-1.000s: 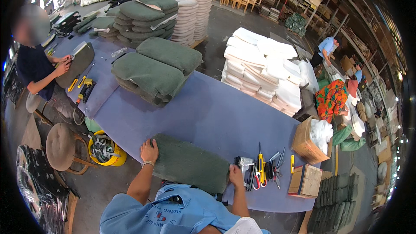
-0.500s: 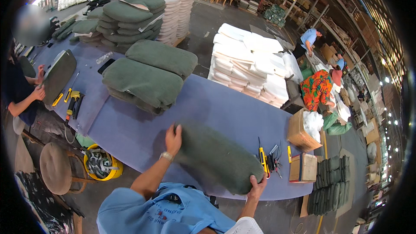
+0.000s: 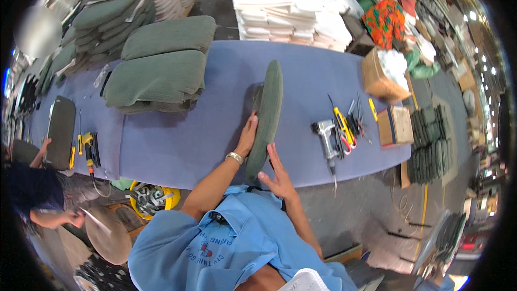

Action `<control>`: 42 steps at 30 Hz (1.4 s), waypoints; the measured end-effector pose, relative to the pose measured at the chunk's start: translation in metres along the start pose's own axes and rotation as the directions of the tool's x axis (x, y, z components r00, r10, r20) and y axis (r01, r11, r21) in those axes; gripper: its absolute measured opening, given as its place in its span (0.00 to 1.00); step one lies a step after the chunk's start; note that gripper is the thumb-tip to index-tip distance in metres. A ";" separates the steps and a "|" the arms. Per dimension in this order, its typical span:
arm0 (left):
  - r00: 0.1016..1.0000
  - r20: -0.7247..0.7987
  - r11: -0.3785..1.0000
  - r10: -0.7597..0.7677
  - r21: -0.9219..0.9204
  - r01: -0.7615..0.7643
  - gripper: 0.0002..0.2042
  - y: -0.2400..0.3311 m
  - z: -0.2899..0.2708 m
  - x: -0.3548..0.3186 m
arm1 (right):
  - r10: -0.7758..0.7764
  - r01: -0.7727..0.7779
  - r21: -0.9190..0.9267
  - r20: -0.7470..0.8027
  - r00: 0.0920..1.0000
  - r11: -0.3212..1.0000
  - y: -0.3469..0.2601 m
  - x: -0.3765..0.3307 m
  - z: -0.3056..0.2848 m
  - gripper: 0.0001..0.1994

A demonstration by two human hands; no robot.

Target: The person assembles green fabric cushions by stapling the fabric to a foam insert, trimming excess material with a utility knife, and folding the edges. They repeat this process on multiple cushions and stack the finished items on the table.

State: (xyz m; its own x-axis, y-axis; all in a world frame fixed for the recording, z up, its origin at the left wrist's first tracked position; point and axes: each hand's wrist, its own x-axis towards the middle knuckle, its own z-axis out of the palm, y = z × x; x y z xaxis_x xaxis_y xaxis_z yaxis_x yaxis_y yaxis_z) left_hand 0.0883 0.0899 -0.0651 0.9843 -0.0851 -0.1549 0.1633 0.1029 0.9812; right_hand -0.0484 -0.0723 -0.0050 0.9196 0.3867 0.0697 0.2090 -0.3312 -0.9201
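A dark green padded cushion (image 3: 267, 121) stands on its long edge in front of me, its narrow side facing up. My left hand (image 3: 247, 136) holds it against the left face near the lower end, a watch band at that wrist. Against its right face rests my right hand (image 3: 277, 175), with the fingers stretched and the thumb spread apart. Part of the left fingers is hidden by the cushion. To the right, an air-powered staple gun (image 3: 326, 139) lies on the blue-covered table (image 3: 215, 145).
Two stacks of green cushions (image 3: 156, 78) stand at left. Scissors (image 3: 344, 143), a yellow cutter (image 3: 372, 109) and cardboard boxes (image 3: 396, 125) sit at right. White foam sheets (image 3: 291, 11) are piled beyond the table. A co-worker (image 3: 35, 188) is at far left beside another cushion.
The cushion has turned from lying slantwise to standing on edge, pointing away from me. My right hand has moved from its far right corner to its right face. The staple gun has come into view.
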 end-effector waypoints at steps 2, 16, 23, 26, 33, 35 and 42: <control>0.995 0.092 0.998 -0.048 -0.035 0.052 0.36 -0.007 -0.011 -0.013 | 0.042 -0.040 0.075 -0.025 0.999 0.996 -0.002 0.008 0.003 0.49; 0.966 0.255 0.993 -0.041 0.114 0.012 0.33 0.034 -0.004 -0.065 | -0.018 0.011 -0.053 -0.147 0.989 0.999 -0.012 0.025 0.015 0.37; 0.940 0.311 0.953 0.138 0.218 -0.212 0.35 0.013 0.015 -0.058 | 0.128 -0.254 -0.434 -0.299 0.946 0.864 0.001 0.131 -0.031 0.36; 0.952 0.298 0.933 0.070 0.317 -0.168 0.37 0.016 0.016 -0.066 | 0.157 -0.278 -0.552 -0.257 0.953 0.786 0.013 0.171 -0.053 0.38; 0.942 0.335 0.942 0.029 0.306 -0.137 0.40 0.026 0.007 -0.069 | 0.282 -0.350 -0.624 -0.210 0.936 0.698 0.030 0.255 -0.092 0.39; 0.942 0.334 0.945 0.027 0.298 -0.133 0.42 0.026 0.005 -0.065 | 0.298 -0.378 -0.582 -0.232 0.926 0.720 0.046 0.273 -0.104 0.40; 0.952 0.282 0.919 -0.121 0.395 -0.001 0.35 0.024 -0.023 -0.069 | 0.323 -0.462 -0.328 -0.398 0.859 0.824 0.055 0.248 -0.113 0.52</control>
State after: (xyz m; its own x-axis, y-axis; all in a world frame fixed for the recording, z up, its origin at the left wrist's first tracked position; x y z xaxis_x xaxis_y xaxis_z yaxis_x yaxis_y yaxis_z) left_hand 0.0263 0.1213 -0.0339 0.8981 -0.3728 -0.2333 0.1228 -0.2968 0.9470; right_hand 0.2291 -0.0920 0.0052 0.9896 -0.1172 -0.0837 -0.1431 -0.7340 -0.6639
